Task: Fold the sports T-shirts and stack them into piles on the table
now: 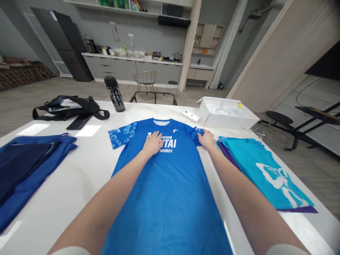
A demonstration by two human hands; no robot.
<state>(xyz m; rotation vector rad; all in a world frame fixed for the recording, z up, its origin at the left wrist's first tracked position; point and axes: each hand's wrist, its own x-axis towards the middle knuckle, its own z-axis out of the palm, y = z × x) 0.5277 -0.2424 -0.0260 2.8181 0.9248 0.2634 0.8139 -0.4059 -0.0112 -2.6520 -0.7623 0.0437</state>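
Note:
A blue short-sleeved T-shirt lies spread face up, its collar at the far end and white lettering across the chest. My left hand rests flat on that lettering with the fingers stretched out, covering part of the print. At the shirt's right sleeve, my right hand has its fingers closed on the fabric, and much of the sleeve is hidden beneath it. The other sleeve, patterned with light blue waves, lies flat on the table.
Folded dark blue clothes lie left; a folded turquoise shirt over purple cloth lies right. Beyond are a black bag, phone, bottle, white handheld device and open white box. The white table supports everything.

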